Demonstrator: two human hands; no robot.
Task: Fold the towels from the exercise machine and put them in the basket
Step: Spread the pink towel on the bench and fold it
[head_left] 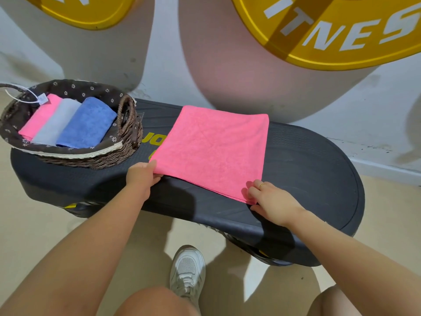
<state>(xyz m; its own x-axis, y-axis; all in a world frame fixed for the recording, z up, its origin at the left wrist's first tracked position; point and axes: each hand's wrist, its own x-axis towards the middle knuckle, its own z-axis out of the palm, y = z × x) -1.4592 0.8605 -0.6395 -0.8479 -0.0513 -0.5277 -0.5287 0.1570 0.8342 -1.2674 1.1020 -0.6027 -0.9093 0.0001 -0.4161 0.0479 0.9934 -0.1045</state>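
Fingertips of the left hand [142, 174] pinch the near left corner of the square bright pink microfibre towel [211, 151], thumb on top and the other fingers tucked under the edge. Fingers of the right hand [272, 201], one wearing a thin gold ring [262, 185], are pressed together and grip the near right corner, which is slightly bunched. Both bare forearms reach forward over a white mesh sneaker [188, 273] planted on the beige floor [38, 222] in front of the long oval black plastic exercise platform [307, 174].

That pink towel lies folded flat across the middle of the platform's ribbed top, partly covering yellow lettering. At the platform's left end sits the brown woven wicker basket [127, 142] with a dark floral fabric liner and a white tag on its handle. Inside it three folded towels lie side by side: pink [39, 117], grey [55, 123] and blue [87, 123], left to right. Behind the platform rises a scuffed white wall [364, 124] painted with large pale shapes and yellow weight-plate discs [330, 33] bearing white letters.
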